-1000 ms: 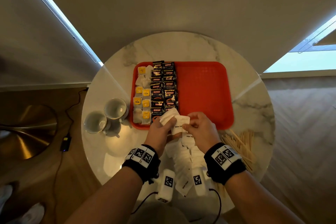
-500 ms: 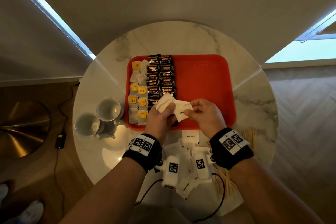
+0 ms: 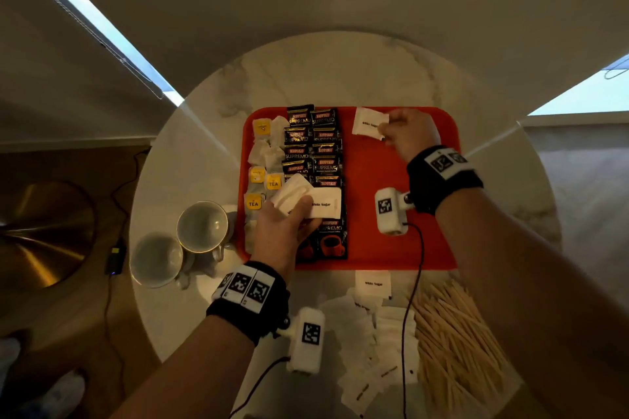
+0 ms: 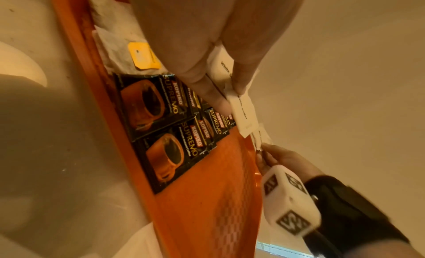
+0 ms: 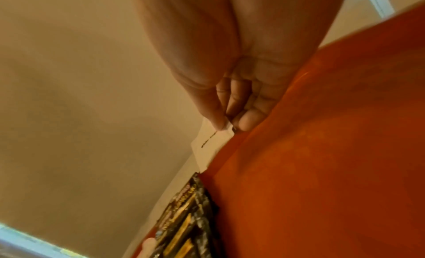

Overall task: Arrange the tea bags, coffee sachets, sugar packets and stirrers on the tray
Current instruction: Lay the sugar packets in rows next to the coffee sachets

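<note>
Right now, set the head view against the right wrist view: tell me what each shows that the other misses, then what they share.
Only the head view shows the left hand holding a bundle of sugar packets, the tea bags, two cups, the loose sugar packets and the stirrers on the table.

Only the right wrist view shows the fingertips pinching the packet's corner.

Both show the right hand, its single sugar packet, the red tray and the coffee sachets.
</note>
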`<state>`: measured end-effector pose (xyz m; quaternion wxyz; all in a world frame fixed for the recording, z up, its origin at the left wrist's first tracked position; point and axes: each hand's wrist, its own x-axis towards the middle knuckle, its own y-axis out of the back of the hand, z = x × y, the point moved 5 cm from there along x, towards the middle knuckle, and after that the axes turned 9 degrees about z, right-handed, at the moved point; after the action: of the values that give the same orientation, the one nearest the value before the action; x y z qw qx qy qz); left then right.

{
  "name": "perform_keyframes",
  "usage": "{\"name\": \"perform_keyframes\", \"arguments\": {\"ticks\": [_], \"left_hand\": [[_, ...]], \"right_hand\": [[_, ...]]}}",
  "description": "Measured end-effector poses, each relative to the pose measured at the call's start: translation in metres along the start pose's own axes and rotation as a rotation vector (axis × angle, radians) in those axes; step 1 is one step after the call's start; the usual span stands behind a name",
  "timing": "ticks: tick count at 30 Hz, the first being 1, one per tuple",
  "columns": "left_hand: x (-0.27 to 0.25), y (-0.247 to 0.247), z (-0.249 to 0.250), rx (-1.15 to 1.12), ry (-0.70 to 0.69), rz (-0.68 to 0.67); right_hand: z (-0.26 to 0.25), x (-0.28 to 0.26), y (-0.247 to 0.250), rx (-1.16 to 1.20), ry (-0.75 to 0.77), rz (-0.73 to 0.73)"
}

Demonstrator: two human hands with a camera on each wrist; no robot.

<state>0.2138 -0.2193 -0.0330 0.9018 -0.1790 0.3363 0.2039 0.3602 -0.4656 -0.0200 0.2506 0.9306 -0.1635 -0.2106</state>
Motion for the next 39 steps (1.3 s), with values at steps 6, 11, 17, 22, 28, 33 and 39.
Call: {"name": "perform_keyframes", "arguments": {"ticks": [6, 11, 17, 22, 28, 33, 39], "left_hand": [[0.004, 0.005, 0.001, 0.019, 0.003, -0.021], [0.009, -0.004, 0.002, -0.022, 0.046, -0.009], [0.018, -0.02, 0.013, 0.009, 0.008, -0.007], [0.023, -0.04, 0.024, -0.035, -0.022, 0.018], [0.017, -0.059, 0.022, -0.076, -0.053, 0.014], [0.014, -0.053, 0.021, -0.119, -0.041, 0.065], [0.014, -0.044, 0.02, -0.037, -0.042, 0.045]], "right_hand": [[0.0, 0.034, -0.032, -0.146, 0.068, -0.043], [0.003, 0.042, -0.041, -0.2, 0.082, 0.031], [-0.009, 0.016, -0.02, -0.165, 0.09, 0.098], [-0.008, -0.049, -0.011, -0.104, 0.11, -0.119], [0.005, -0.092, -0.009, -0.024, 0.108, -0.263], [0.021, -0.059, 0.018, -0.095, 0.06, -0.103], [0.041, 0.017, 0.032, -0.152, -0.061, 0.056]]}}
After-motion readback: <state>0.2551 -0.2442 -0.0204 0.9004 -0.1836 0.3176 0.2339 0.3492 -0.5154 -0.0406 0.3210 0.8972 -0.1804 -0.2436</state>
